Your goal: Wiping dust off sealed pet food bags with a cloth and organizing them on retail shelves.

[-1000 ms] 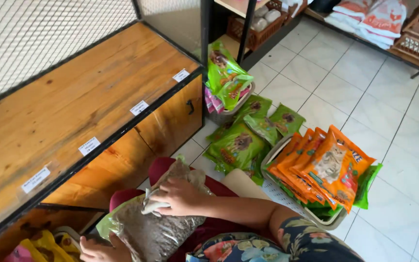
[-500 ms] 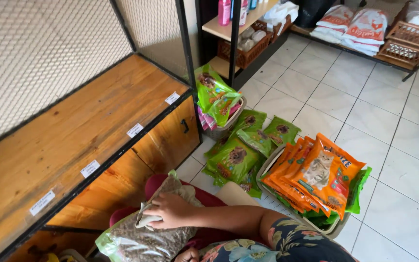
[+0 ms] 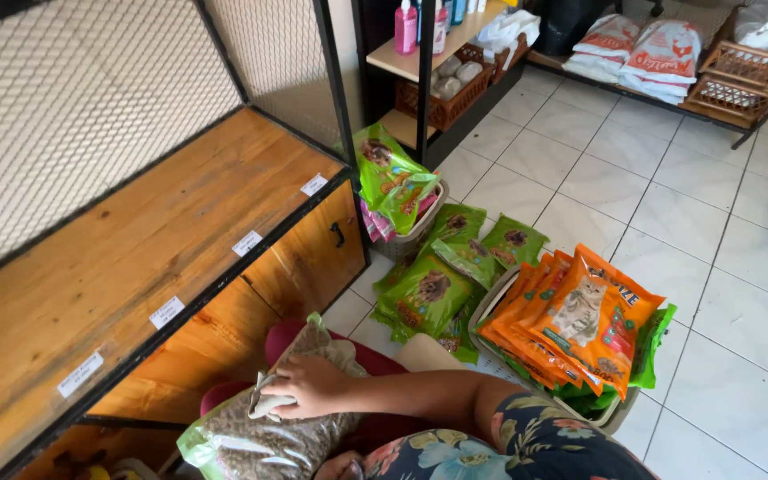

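While my left hand has dropped out of sight, my right hand (image 3: 308, 387) now presses closed on the clear kibble bag (image 3: 264, 436) beneath it, the wooden shelf (image 3: 117, 267) just beyond.

We saw a clear, glossy plastic bag (image 3: 264, 436) of rough brown pellets, its film crinkled under the right hand (image 3: 308, 387). The shelf board (image 3: 126, 267) was varnished wood with a satin sheen, framed in matt black metal, with wire mesh (image 3: 73, 98) behind. The orange pouches (image 3: 580, 320) and green pouches (image 3: 424, 289) were shiny printed foil or plastic. The floor tiles (image 3: 668, 213) were smooth and glazed. The basket (image 3: 406, 236) looked like woven plastic, though we couldn't be sure.
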